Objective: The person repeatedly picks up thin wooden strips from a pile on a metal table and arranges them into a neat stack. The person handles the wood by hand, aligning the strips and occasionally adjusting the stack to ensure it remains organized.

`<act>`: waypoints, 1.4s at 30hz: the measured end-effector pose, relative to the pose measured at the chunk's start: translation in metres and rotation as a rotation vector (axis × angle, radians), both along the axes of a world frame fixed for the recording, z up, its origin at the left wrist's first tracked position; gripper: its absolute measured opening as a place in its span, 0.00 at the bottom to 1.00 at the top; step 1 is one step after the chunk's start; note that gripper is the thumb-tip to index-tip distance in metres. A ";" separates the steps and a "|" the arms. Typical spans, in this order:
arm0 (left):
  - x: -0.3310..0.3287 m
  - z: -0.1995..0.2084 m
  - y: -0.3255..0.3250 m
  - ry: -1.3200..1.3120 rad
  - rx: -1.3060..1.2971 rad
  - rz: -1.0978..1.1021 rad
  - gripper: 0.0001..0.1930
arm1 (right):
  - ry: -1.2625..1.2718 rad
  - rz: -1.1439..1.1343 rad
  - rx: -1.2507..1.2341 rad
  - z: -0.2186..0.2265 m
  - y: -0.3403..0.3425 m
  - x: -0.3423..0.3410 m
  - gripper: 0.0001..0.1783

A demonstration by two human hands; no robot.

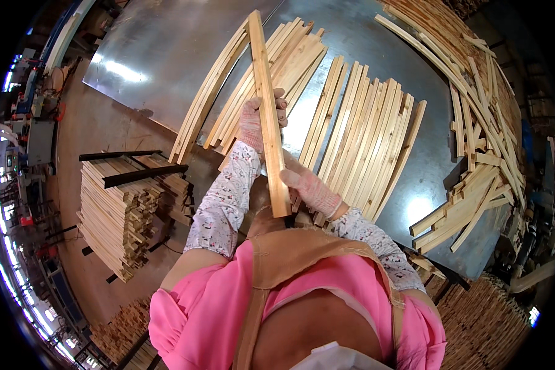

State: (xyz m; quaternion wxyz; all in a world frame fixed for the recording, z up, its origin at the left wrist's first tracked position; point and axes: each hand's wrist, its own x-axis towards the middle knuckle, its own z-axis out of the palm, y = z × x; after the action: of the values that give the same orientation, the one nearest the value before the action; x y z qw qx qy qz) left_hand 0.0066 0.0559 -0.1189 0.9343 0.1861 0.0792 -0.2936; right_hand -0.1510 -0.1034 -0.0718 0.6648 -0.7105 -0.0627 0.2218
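Observation:
A long wooden strip (266, 98) is held up lengthwise in front of me, its near end close to my brown apron. My left hand (253, 121), in a pinkish knit glove, wraps round the strip near its middle, fingertips showing on the right side. Lower down, my right hand (311, 188), gloved alike, grips the strip's right edge near its near end; some of its fingers are hidden behind the wood. Beneath and left of the strip lies a group of wooden strips (228, 117). Another row of strips (367, 135) lies side by side to the right.
All this lies on a shiny metal table (166, 58). A jumbled heap of strips (468, 197) covers its right side. On the floor at left stands a stack of strips (114, 209) with dark metal bars (145, 176). More stacked wood (481, 314) stands at lower right.

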 end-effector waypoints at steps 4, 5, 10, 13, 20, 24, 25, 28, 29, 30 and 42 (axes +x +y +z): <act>-0.001 -0.002 -0.006 0.025 0.121 0.004 0.29 | 0.305 -0.148 0.295 -0.002 0.021 -0.002 0.49; -0.003 0.004 -0.007 0.008 0.205 0.032 0.29 | 0.339 -0.177 0.291 0.005 0.023 0.000 0.49; 0.005 0.014 -0.020 -0.122 0.714 0.003 0.23 | 0.232 -0.234 -0.244 0.029 0.021 0.006 0.53; 0.014 -0.001 -0.020 -0.091 0.525 -0.096 0.23 | 0.105 -0.331 -0.382 0.003 0.019 -0.003 0.55; -0.001 0.014 -0.063 -0.264 0.746 -0.163 0.27 | 0.035 -0.561 -0.342 -0.022 -0.002 0.013 0.54; -0.011 0.013 -0.082 -0.318 0.816 -0.170 0.26 | 0.369 -0.638 0.275 -0.002 -0.024 0.016 0.44; -0.009 0.005 -0.079 -0.388 0.830 -0.182 0.26 | 0.373 -0.669 0.387 -0.005 -0.026 0.014 0.37; -0.010 0.005 -0.078 -0.904 1.462 -0.097 0.30 | 0.238 -0.627 0.325 -0.042 -0.061 -0.007 0.28; -0.008 0.000 -0.066 -0.990 1.626 -0.136 0.33 | 0.186 -0.598 0.304 -0.048 -0.067 -0.014 0.23; -0.004 -0.006 -0.053 -1.081 1.785 -0.173 0.37 | 0.134 -0.572 0.283 -0.053 -0.074 -0.022 0.20; -0.008 -0.022 0.020 -1.021 2.390 -0.492 0.45 | 0.343 -0.506 1.425 -0.037 -0.136 -0.071 0.32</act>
State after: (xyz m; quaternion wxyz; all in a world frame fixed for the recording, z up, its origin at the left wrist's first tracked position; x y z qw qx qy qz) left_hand -0.0010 0.0758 -0.1410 0.0433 0.9881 -0.1066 -0.1016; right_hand -0.2216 -0.2396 -0.1084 0.9922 -0.0600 0.0778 0.0764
